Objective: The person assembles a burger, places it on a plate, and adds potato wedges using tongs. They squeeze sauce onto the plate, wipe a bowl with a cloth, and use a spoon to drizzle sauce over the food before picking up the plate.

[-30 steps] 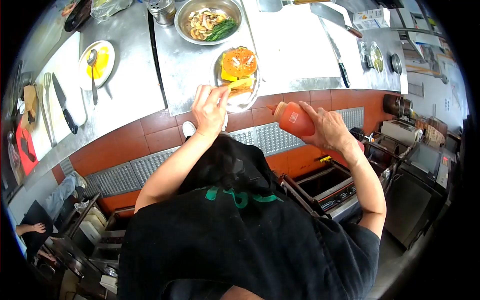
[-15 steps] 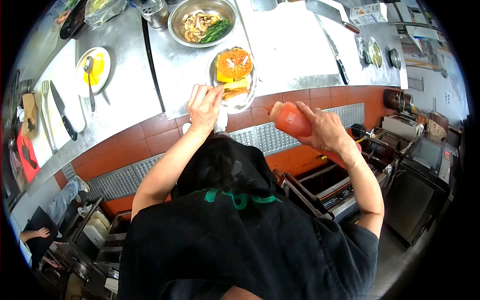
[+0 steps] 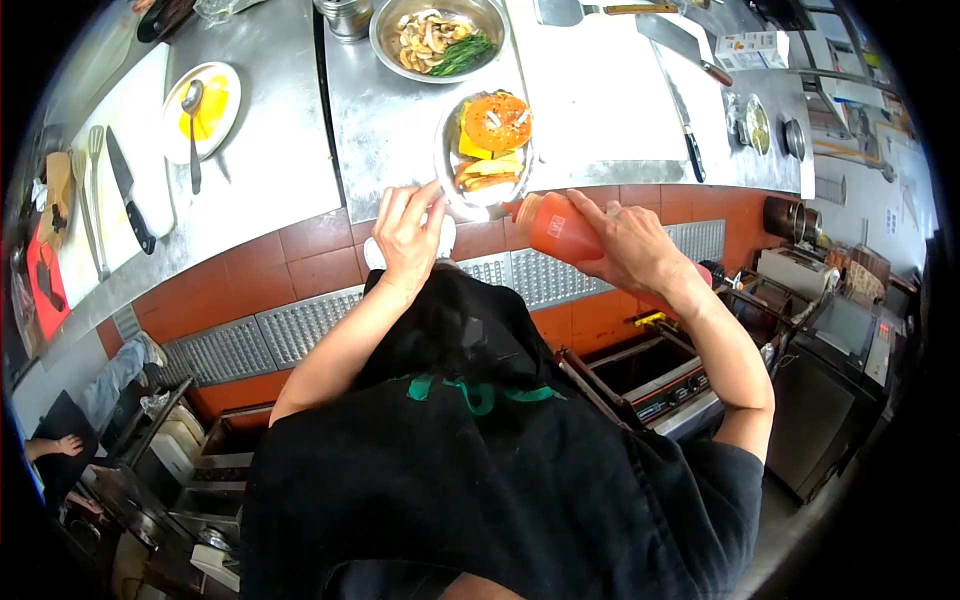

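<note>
My right hand [image 3: 640,248] is wrapped round a clear squeeze bottle [image 3: 562,228] of orange-red sauce. It is tilted almost flat, its nozzle pointing left, just by the near right rim of an oval metal plate [image 3: 441,158]. On that plate sit a seeded-bun burger [image 3: 498,124] with yellow cheese showing and thick-cut fries [image 3: 490,172] on its near side. My left hand [image 3: 406,240] is at the plate's near left edge, thumb and forefinger apart; whether the fingertips touch the rim is hard to tell.
Beyond the plate stands a steel bowl [image 3: 378,48] of sliced mushrooms and greens. A spoon [image 3: 193,130] rests in a yellow-smeared dish [image 3: 228,128] on the left. Knives [image 3: 128,195] lie on both sides. Fryers [image 3: 660,390] are behind at right. Another person's hand [image 3: 68,445] shows lower left.
The squeeze bottle's nozzle has come left, closer to the plate. My left hand has drawn back from beside the fries, its fingertips spreading. The whole view has shifted slightly.
</note>
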